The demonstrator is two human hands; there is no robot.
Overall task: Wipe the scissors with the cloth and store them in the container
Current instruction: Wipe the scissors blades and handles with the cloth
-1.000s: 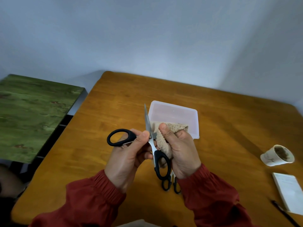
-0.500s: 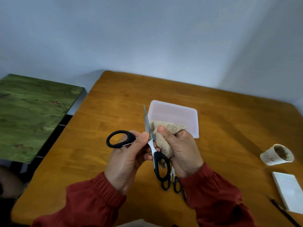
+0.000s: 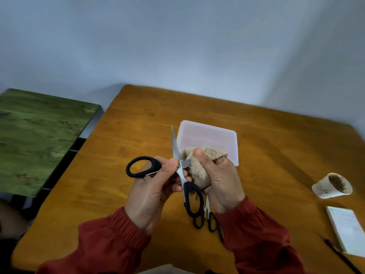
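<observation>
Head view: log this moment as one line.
wiping; left hand grips open black-handled steel scissors; right hand holds beige terry cloth on blade; clear plastic container beyond

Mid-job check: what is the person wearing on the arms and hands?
The left sleeve and right sleeve are long, rust-red fabric, gathered into ribbed elastic cuffs at the wrists. The left hand and right hand are bare: no gloves, rings or watch show.
</observation>
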